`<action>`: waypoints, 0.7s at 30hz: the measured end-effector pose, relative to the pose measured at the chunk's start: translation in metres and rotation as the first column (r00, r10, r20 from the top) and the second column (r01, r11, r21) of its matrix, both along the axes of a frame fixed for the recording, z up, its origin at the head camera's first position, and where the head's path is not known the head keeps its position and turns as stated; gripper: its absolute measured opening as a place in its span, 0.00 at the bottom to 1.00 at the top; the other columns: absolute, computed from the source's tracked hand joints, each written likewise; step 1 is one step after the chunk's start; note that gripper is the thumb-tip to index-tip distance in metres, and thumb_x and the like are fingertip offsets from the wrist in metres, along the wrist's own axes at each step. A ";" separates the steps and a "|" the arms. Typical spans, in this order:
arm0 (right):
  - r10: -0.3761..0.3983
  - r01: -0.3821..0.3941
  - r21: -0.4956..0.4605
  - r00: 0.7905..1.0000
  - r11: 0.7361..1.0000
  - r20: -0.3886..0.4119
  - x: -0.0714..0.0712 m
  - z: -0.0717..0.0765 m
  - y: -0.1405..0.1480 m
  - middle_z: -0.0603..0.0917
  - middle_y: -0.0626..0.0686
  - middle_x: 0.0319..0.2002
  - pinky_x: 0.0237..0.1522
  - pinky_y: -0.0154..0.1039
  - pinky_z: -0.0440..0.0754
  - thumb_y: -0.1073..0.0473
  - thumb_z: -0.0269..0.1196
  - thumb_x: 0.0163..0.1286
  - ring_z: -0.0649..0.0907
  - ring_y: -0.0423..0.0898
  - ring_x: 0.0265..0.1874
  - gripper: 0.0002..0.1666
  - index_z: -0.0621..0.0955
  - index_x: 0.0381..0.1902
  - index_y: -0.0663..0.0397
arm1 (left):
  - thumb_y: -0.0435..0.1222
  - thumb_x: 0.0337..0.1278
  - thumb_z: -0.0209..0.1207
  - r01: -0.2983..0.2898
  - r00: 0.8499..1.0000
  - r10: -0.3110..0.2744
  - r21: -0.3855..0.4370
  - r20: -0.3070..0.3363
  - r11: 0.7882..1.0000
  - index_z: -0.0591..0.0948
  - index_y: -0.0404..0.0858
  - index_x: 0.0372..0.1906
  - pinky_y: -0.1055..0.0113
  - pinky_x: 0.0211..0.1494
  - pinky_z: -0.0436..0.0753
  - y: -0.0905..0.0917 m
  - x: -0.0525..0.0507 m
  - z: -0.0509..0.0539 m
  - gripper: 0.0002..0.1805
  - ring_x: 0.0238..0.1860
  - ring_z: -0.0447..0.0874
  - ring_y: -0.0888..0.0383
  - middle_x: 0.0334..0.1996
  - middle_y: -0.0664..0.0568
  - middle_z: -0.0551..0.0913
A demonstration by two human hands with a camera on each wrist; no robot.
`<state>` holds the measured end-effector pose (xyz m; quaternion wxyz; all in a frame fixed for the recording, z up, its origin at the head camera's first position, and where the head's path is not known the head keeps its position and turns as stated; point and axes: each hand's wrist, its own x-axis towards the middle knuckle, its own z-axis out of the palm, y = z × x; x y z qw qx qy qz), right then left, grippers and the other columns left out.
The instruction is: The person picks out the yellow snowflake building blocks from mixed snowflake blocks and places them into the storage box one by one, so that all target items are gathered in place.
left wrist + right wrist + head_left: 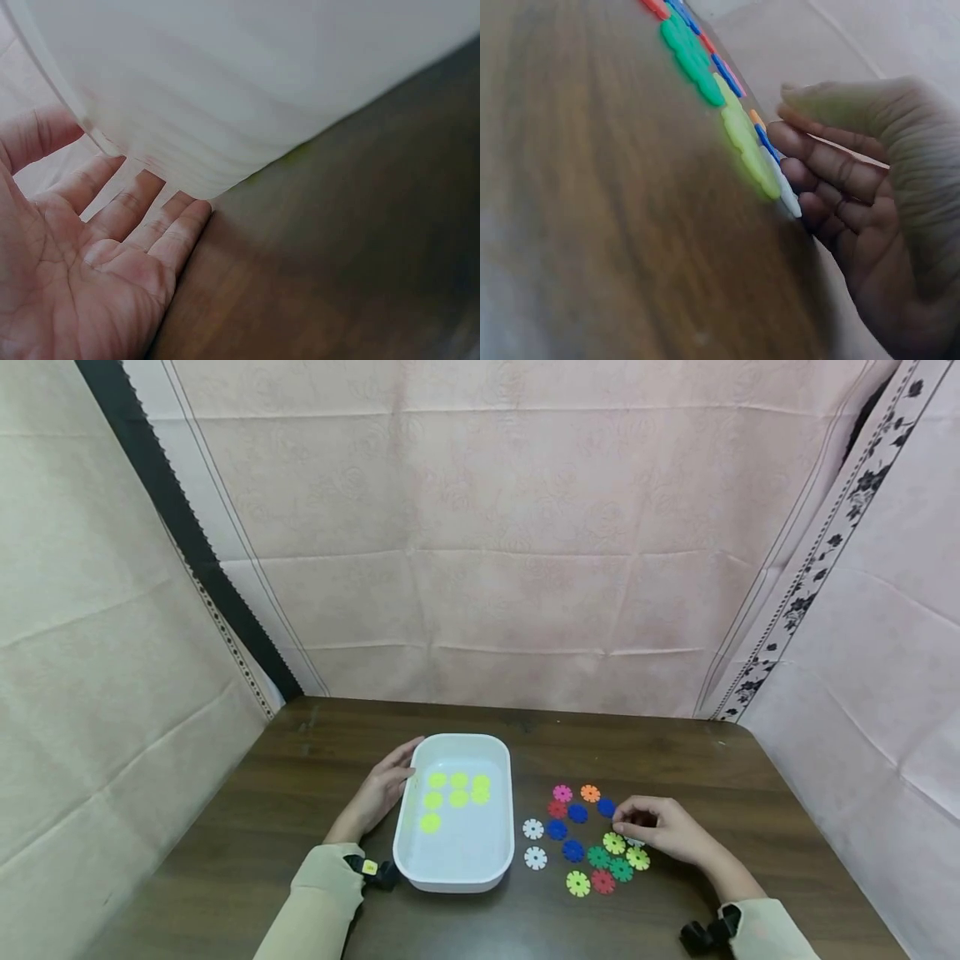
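A white tray (453,810) holds several yellow-green discs (430,822). At its left side my left hand (378,793) rests against the rim; in the left wrist view the hand (97,255) has its fingers extended along the outer wall, the thumb at the rim. To the tray's right lie several coloured notched discs (577,812). Over their right edge is my right hand (667,828), fingers bent, its fingertips beside a partly covered white disc (633,841). In the right wrist view the right hand (855,172) shows thumb and index apart, fingertips by the white disc (782,184).
The discs lie on a brown wooden table (637,743), some touching or overlapping. Two white discs (533,829) are nearest the tray's right side. Pale cloth (510,527) hangs behind the table and at both sides.
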<state>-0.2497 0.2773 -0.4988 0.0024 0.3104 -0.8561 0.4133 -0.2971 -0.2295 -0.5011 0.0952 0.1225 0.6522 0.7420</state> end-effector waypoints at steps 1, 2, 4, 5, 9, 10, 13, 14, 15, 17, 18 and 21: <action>0.015 -0.015 0.001 1.000 1.000 0.006 0.000 -0.001 0.001 0.85 0.45 0.35 0.31 0.36 0.79 0.58 0.67 0.69 0.80 0.40 0.30 0.04 0.85 0.41 0.45 | 0.33 0.72 0.49 -0.001 1.000 0.001 -0.003 -0.003 1.000 0.64 0.46 0.76 0.60 0.68 0.72 0.000 0.000 0.000 0.30 0.72 0.65 0.43 0.75 0.46 0.63; 0.035 -0.035 -0.002 0.999 0.999 0.009 0.000 -0.002 0.002 0.85 0.47 0.38 0.32 0.36 0.79 0.57 0.67 0.69 0.80 0.42 0.32 0.05 0.85 0.42 0.47 | 0.33 0.72 0.49 -0.001 1.000 0.001 -0.006 -0.007 1.000 0.64 0.46 0.76 0.60 0.68 0.71 0.000 -0.001 -0.001 0.30 0.72 0.65 0.43 0.75 0.46 0.63; 0.077 -0.077 -0.001 0.997 0.997 0.010 -0.001 -0.003 0.003 0.85 0.48 0.43 0.37 0.37 0.79 0.58 0.68 0.68 0.81 0.44 0.37 0.08 0.85 0.44 0.47 | 0.34 0.72 0.49 -0.002 1.000 0.002 -0.014 -0.014 1.000 0.64 0.46 0.76 0.61 0.68 0.72 -0.001 -0.001 -0.002 0.30 0.71 0.66 0.43 0.75 0.46 0.64; 0.096 -0.096 0.004 0.995 0.995 0.005 -0.001 -0.003 0.003 0.84 0.49 0.45 0.40 0.38 0.79 0.58 0.69 0.68 0.80 0.45 0.40 0.09 0.85 0.45 0.47 | 0.34 0.72 0.49 -0.002 1.000 0.001 -0.016 -0.018 1.000 0.64 0.46 0.76 0.61 0.67 0.72 -0.001 -0.002 -0.002 0.30 0.71 0.66 0.43 0.74 0.46 0.64; 0.131 -0.131 0.040 0.991 0.991 0.001 0.001 -0.001 0.003 0.83 0.51 0.49 0.48 0.39 0.77 0.56 0.70 0.66 0.79 0.47 0.49 0.10 0.85 0.45 0.44 | 0.34 0.72 0.49 -0.001 1.000 0.001 -0.019 -0.023 1.000 0.64 0.46 0.76 0.62 0.66 0.73 -0.002 -0.001 -0.004 0.30 0.71 0.65 0.43 0.75 0.46 0.64; 0.129 -0.128 0.050 0.992 0.990 0.001 0.001 -0.001 0.003 0.83 0.51 0.49 0.49 0.39 0.76 0.55 0.71 0.65 0.79 0.47 0.50 0.10 0.85 0.44 0.43 | 0.34 0.72 0.49 0.001 1.000 -0.002 -0.017 -0.025 1.000 0.64 0.46 0.76 0.61 0.67 0.73 -0.002 -0.001 -0.003 0.30 0.71 0.65 0.43 0.75 0.45 0.63; 0.124 -0.125 0.066 0.992 0.990 0.009 0.002 0.001 0.003 0.82 0.52 0.50 0.50 0.39 0.75 0.54 0.71 0.65 0.79 0.47 0.51 0.09 0.84 0.42 0.42 | 0.34 0.72 0.49 0.003 1.000 -0.003 -0.013 -0.023 1.000 0.64 0.46 0.77 0.61 0.67 0.72 -0.002 0.000 -0.002 0.30 0.72 0.65 0.42 0.75 0.45 0.63; 0.122 -0.123 0.067 0.992 0.990 0.014 0.002 0.001 0.003 0.82 0.52 0.50 0.50 0.39 0.75 0.54 0.71 0.65 0.78 0.47 0.51 0.09 0.84 0.42 0.42 | 0.33 0.72 0.49 0.005 1.000 -0.005 -0.012 -0.023 1.000 0.64 0.45 0.77 0.61 0.68 0.72 -0.001 0.000 -0.002 0.30 0.72 0.64 0.42 0.75 0.45 0.63; 0.120 -0.120 0.069 0.993 0.990 0.016 0.002 0.001 0.003 0.82 0.52 0.50 0.50 0.39 0.75 0.53 0.71 0.65 0.78 0.47 0.51 0.09 0.84 0.42 0.42 | 0.33 0.72 0.49 0.005 1.000 -0.005 -0.012 -0.021 1.000 0.64 0.46 0.77 0.61 0.68 0.72 -0.001 0.000 -0.002 0.30 0.72 0.64 0.42 0.75 0.45 0.63; 0.116 -0.116 0.072 0.993 0.991 0.012 0.002 0.001 0.003 0.82 0.51 0.50 0.49 0.39 0.75 0.53 0.71 0.65 0.79 0.47 0.50 0.10 0.84 0.43 0.42 | 0.33 0.72 0.49 0.004 1.000 -0.005 -0.012 -0.019 1.000 0.64 0.46 0.77 0.62 0.68 0.72 -0.001 0.001 -0.001 0.30 0.72 0.64 0.43 0.75 0.46 0.63; 0.115 -0.115 0.072 0.993 0.991 0.008 0.002 0.000 0.003 0.82 0.50 0.50 0.49 0.39 0.76 0.53 0.71 0.65 0.79 0.46 0.50 0.11 0.84 0.44 0.43 | 0.33 0.71 0.49 0.004 1.000 -0.004 -0.009 -0.018 1.000 0.64 0.46 0.76 0.62 0.67 0.72 -0.001 0.001 -0.001 0.30 0.72 0.65 0.43 0.75 0.46 0.63; 0.110 -0.110 0.068 0.994 0.992 0.006 0.001 -0.002 0.004 0.82 0.49 0.49 0.50 0.38 0.76 0.54 0.71 0.65 0.79 0.45 0.50 0.13 0.84 0.46 0.44 | 0.33 0.71 0.49 0.005 1.000 -0.005 -0.013 -0.022 1.000 0.64 0.45 0.77 0.63 0.67 0.72 -0.001 0.001 -0.002 0.30 0.72 0.65 0.43 0.75 0.45 0.63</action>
